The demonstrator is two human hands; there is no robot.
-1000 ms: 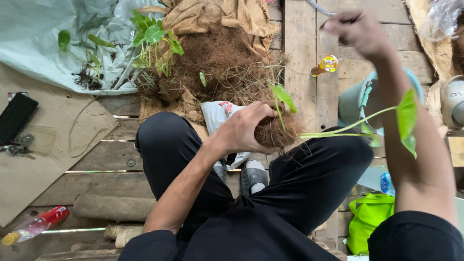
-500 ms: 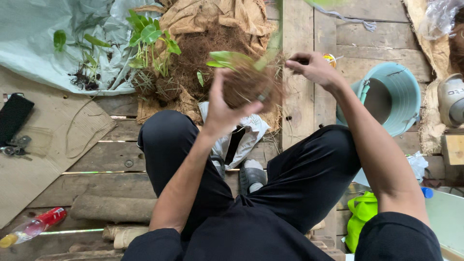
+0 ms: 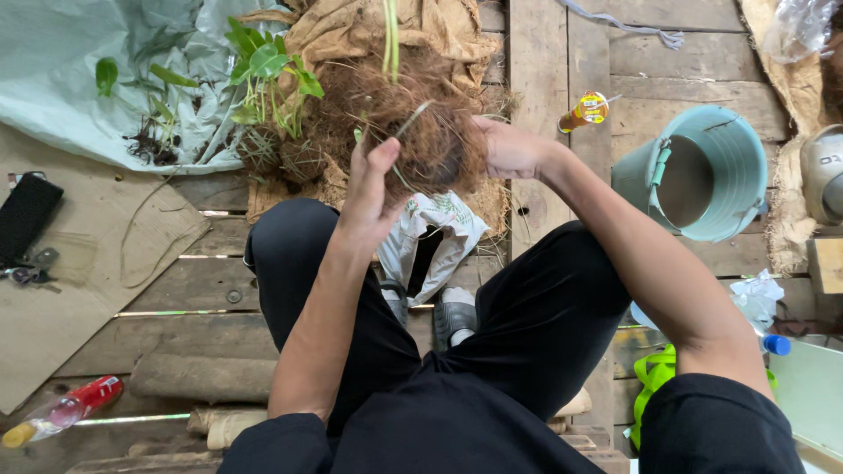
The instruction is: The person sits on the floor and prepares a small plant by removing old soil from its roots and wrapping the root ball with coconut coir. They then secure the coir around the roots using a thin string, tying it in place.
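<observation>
Currently we cup a fibrous root ball (image 3: 430,140) between both hands above our lap: left hand (image 3: 373,189) closed on its near-left side, right hand (image 3: 509,149) clamped on its right, so loose fibre stays packed around the green stem (image 3: 389,39). Open room lies right, near the teal bucket (image 3: 702,171); seedlings (image 3: 268,75) crowd the far left.

The root ball (image 3: 430,132) is looking dry, fibrous and rough, like coconut husk. The bucket (image 3: 702,175) is showing smooth, matt plastic. Weathered, coarse wooden planks (image 3: 544,53) are lying beneath crumpled burlap (image 3: 351,35), a thin plastic sheet (image 3: 61,96) and flat cardboard (image 3: 79,263).
</observation>
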